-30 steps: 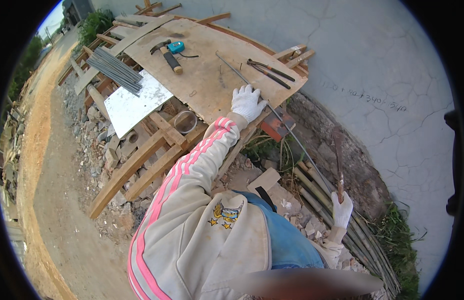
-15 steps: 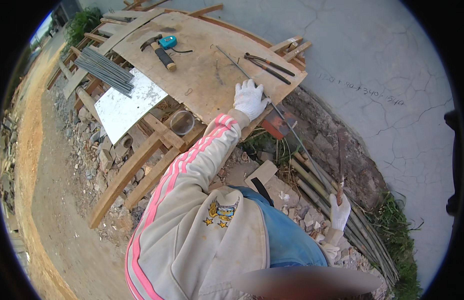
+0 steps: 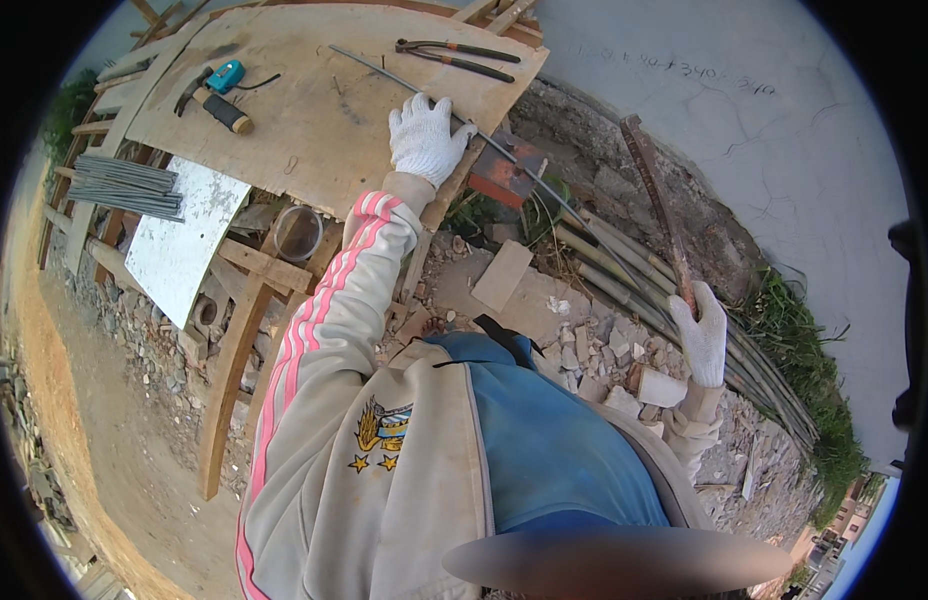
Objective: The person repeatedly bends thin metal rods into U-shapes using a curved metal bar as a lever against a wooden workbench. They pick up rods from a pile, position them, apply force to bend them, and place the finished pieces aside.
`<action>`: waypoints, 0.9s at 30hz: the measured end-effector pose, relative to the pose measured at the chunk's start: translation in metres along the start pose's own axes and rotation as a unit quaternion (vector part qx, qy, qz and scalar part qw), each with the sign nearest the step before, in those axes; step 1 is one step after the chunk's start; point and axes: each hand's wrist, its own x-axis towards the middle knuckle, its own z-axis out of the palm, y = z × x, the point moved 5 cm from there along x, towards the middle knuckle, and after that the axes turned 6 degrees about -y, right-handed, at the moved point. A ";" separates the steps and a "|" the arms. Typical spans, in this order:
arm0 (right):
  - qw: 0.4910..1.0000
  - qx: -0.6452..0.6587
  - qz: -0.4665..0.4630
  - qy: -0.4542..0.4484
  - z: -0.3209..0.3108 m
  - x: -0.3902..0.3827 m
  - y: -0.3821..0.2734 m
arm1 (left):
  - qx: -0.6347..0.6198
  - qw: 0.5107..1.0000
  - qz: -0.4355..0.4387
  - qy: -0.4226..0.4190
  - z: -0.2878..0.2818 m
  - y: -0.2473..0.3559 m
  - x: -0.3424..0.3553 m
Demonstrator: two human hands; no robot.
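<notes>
My left hand (image 3: 424, 140), in a white knit glove, lies at the board's near right edge. Its fingertips reach over a long thin steel rod (image 3: 369, 64), and the thumb rests along it. The rod runs across the plywood board (image 3: 314, 110) and out past its edge toward the lower right. Out to the right, my gloved right hand (image 3: 702, 335) is closed around the lower end of a rusty metal bar (image 3: 652, 185), which points up and away. Pincers (image 3: 459, 55) with long dark handles lie beyond the rod.
A hammer (image 3: 219, 108) and a teal tape measure (image 3: 226, 75) lie on the board. Farther left, a bundle of steel rods (image 3: 124, 187) rests by a white sheet (image 3: 189, 235). A clear round container (image 3: 299, 232), rubble (image 3: 614, 345), bamboo poles (image 3: 624, 285) and a grey wall (image 3: 684, 100) surround the bench.
The view has turned and shifted, so the board sits higher and farther left. My left hand stays on the rod; my right hand still grips the rusty bar and appears farther up.
</notes>
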 end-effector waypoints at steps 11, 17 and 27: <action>0.984 -0.050 -0.076 -0.153 0.011 0.100 0.045 | 0.019 0.999 -0.035 0.003 0.000 -0.004 -0.003; 0.948 -0.027 -0.170 -0.268 0.022 0.172 0.067 | 0.030 0.997 -0.065 -0.030 -0.004 -0.003 -0.006; 0.890 -0.115 -0.283 -0.339 0.041 0.270 0.042 | 0.028 0.994 -0.094 -0.047 -0.006 0.001 -0.006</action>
